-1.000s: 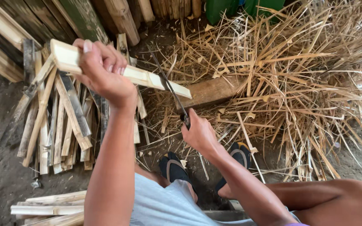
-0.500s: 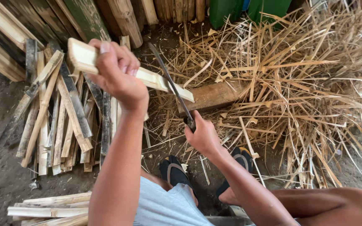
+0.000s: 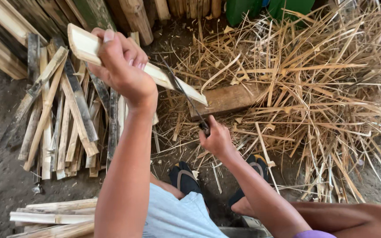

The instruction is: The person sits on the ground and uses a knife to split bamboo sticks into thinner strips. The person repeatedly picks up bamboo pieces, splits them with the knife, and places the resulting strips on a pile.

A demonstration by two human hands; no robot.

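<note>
The left hand has its fingers wrapped round a pale bamboo slat held above the wooden block, while the right hand fingers clench a knife whose blade touches the slat

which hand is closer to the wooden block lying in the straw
Right. The right hand grips the knife handle just below the wooden block; the left hand holds the bamboo slat farther off, up to its left.

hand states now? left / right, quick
Left hand: closed around the pale bamboo slat.
Right hand: closed on the knife, blade against the slat.
</note>
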